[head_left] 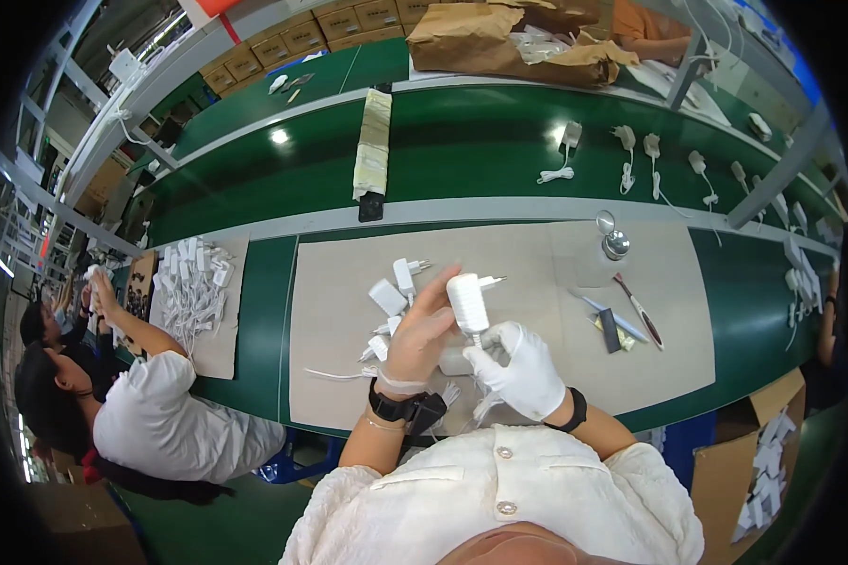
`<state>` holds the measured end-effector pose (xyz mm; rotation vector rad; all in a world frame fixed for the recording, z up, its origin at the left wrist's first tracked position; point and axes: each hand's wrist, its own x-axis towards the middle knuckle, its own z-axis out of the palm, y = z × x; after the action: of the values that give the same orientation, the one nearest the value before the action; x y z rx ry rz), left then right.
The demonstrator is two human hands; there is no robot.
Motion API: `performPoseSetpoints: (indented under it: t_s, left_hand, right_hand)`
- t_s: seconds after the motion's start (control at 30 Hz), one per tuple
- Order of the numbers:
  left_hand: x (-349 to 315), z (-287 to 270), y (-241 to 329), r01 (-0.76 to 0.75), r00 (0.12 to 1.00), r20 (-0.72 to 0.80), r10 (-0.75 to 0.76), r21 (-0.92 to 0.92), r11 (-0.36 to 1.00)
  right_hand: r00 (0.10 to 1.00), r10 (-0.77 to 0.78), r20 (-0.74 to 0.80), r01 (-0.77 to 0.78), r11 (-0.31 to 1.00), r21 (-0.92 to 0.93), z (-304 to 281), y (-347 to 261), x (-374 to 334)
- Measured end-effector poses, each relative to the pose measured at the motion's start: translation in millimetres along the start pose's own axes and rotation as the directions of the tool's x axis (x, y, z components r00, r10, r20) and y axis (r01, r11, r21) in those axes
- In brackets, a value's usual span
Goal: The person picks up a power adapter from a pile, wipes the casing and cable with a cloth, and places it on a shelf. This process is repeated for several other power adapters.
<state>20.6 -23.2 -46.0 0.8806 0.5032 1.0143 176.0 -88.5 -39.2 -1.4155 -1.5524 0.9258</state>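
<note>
A white plug-in power adapter (468,303) with two prongs is raised above the grey-brown mat (537,254). My left hand (422,339) is closed on its left side, with a band round the wrist. My right hand (521,374), in a white glove, pinches the adapter's lower end where the cable leaves it. More white adapters (387,298) lie loosely on the mat just left of my left hand. A white cable (339,374) sticks out to their left, and other cable loops lie partly hidden under my hands.
Right on the mat are a metal dispenser (616,245), a brush (641,315) and a dark block (611,330). Beyond runs a green conveyor (462,141) carrying several adapters (571,137). A co-worker (160,405) sits left beside an adapter pile (193,282). A box (725,480) stands lower right.
</note>
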Motion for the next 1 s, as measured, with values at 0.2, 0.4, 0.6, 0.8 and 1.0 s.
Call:
performPoseSetpoints:
  t_s: [0.2,0.4,0.6,0.8,1.0]
  left_hand:
    - [0.5,1.1,24.3,-0.052,0.998,0.037,0.041,0.363,0.93]
    - [16.4,-15.8,19.7,0.155,0.988,-0.012,-0.156,0.224,0.962]
    - [23.9,-15.4,9.7,0.338,0.937,-0.108,-0.332,0.044,0.94]
    - [10.7,16.8,29.7,0.121,0.993,-0.04,-0.115,0.189,0.975]
    - [-3.7,25.4,26.2,0.041,0.997,0.047,-0.059,0.313,0.949]
  right_hand:
    - [0.852,0.135,0.506,-0.518,0.363,0.775,-25.8,8.2,4.8]
    - [0.781,-0.08,0.62,-0.625,-0.112,0.773,-36.6,15.1,14.1]
    - [0.84,0.0,0.542,-0.518,0.296,0.802,-33.5,8.7,9.1]
    - [0.903,0.29,0.317,-0.418,0.763,0.493,-21.7,21.5,3.8]
    - [0.986,0.165,0.025,-0.164,0.937,0.309,-3.1,46.7,5.3]
